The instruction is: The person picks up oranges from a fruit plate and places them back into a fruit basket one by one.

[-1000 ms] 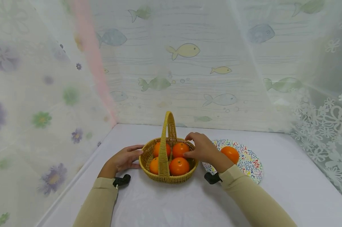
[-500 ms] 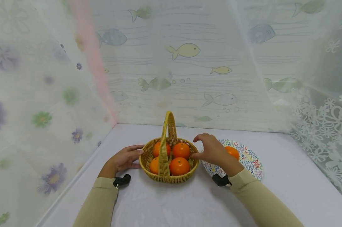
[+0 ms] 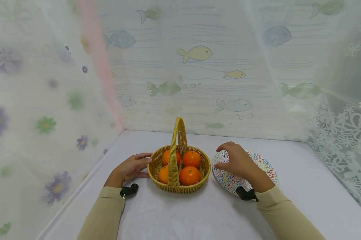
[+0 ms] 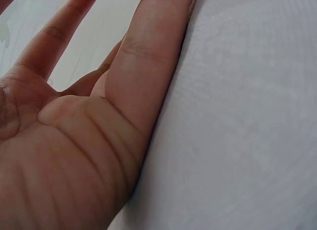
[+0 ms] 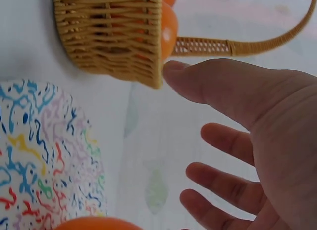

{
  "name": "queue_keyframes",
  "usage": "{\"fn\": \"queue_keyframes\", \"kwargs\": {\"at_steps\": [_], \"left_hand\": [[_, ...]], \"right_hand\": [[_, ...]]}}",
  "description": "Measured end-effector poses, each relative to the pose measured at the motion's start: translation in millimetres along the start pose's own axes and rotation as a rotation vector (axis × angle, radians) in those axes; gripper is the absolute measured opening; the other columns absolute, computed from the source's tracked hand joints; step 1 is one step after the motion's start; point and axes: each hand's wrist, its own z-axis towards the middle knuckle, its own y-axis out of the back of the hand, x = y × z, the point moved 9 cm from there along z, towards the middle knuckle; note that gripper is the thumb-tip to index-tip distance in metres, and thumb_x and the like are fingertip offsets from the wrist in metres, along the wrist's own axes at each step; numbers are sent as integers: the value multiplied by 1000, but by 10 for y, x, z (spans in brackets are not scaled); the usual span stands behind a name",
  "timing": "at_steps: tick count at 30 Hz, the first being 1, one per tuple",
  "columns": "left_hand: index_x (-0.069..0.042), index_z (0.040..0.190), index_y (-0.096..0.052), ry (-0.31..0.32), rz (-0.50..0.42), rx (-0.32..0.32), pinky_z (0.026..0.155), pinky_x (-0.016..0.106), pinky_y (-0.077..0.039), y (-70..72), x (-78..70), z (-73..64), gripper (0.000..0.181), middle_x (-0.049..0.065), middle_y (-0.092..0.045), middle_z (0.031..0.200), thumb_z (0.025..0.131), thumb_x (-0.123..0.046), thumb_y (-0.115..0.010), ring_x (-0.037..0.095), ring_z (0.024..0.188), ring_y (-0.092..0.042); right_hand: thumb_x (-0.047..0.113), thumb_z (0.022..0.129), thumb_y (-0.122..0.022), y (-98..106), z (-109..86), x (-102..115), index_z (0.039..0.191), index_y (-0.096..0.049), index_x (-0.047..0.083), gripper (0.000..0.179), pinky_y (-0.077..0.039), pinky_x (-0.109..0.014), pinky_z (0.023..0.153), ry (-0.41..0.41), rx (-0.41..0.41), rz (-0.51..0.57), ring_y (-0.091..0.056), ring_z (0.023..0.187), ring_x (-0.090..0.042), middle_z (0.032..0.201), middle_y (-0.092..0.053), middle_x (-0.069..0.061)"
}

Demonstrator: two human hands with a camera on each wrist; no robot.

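Note:
A yellow wicker basket (image 3: 180, 190) with a tall arched handle stands at the middle of the table, holding several oranges (image 3: 189, 175). My left hand (image 3: 131, 170) rests at the basket's left side, fingertips against its rim and the hand's edge low on the table. To the right, my right hand (image 3: 240, 163) hovers over a round plate (image 3: 223, 178) with multicoloured squiggles. Its fingers and thumb are spread apart around nothing. Another orange (image 5: 99, 224) peeks in at the bottom of the right wrist view; from the head view the right hand hides it.
A white cloth covers the table (image 3: 168, 216). Behind it hangs a pale curtain (image 3: 198, 100) printed with fish, and flowered sheer curtains (image 3: 57, 133) close in the sides. The basket's handle (image 3: 176, 140) rises well above the rim.
My right hand has drawn back from over the basket's right side and moved right to over the plate, covering the orange there in the head view. The left hand stays at the basket.

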Motion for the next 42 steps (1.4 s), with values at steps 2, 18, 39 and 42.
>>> {"fn": "queue_keyframes", "kwargs": {"at_steps": [2,18,39,42], "left_hand": [[-12,157,-44,1,-3,-1,92,51,-60,5,0,3,60,8,-58,149,103,-27,-67,20,120,-66],[-12,156,-46,0,-2,-10,90,49,-62,0,33,13,58,6,-60,147,103,-25,-65,21,120,-67],[-14,158,-43,8,-12,-14,91,49,-61,46,19,21,62,6,-59,148,102,-27,-67,19,121,-66],[-13,157,-44,11,-15,-13,91,49,-61,39,28,24,61,5,-61,145,102,-26,-67,19,119,-67]], "right_hand": [[35,80,-90,38,-37,-40,121,-68,16,50,-49,-59,104,1,-5,-8,-58,123,-39,139,-61,-12],[35,81,-89,245,-296,-433,128,-66,10,58,-57,-60,94,-114,16,25,-48,129,-50,145,-53,-24],[35,74,-92,111,-297,-787,145,-53,6,86,-60,-58,88,-217,143,94,-58,113,-42,141,-51,-30],[36,73,-93,65,-319,-823,147,-50,5,91,-60,-57,86,-240,166,110,-60,111,-41,138,-54,-29]]}}
